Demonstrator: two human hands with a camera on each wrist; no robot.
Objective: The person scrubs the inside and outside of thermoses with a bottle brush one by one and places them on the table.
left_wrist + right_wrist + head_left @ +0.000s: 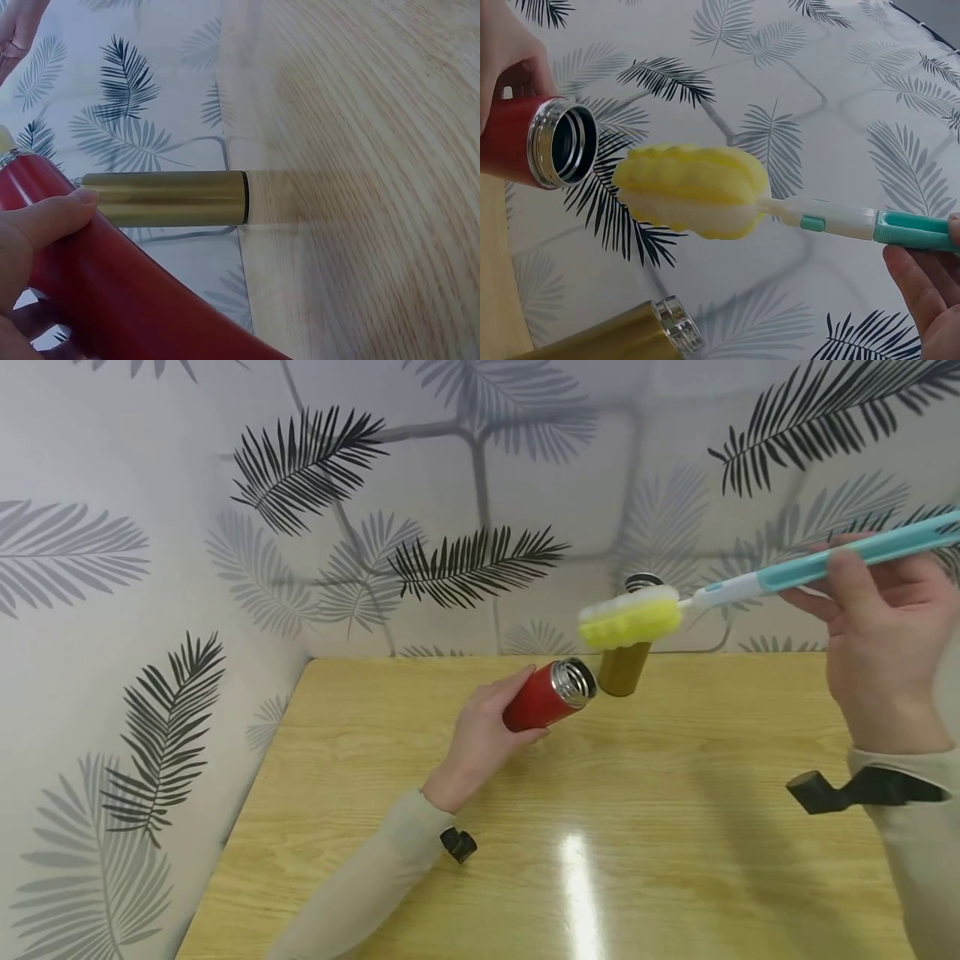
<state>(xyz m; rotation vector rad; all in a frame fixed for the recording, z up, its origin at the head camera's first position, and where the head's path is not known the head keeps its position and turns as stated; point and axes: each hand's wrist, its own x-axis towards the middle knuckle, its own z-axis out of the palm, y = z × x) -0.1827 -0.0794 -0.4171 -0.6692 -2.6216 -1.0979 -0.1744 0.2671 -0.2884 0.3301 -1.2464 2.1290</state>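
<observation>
My left hand grips a red thermos bottle around its body, tilted with its uncapped steel mouth to the right. In the left wrist view, the thumb lies along the red wall. My right hand holds a bottle brush by its teal handle, up in the air. The brush's yellow and white sponge head points at the red bottle's mouth, a short gap apart in the right wrist view. A gold thermos bottle stands uncapped at the table's back, partly hidden by the sponge in the head view.
The wooden table meets a wall with a leaf pattern at its back and left. Black wrist camera mounts sit on both sleeves. A bright light reflection lies on the table's front part.
</observation>
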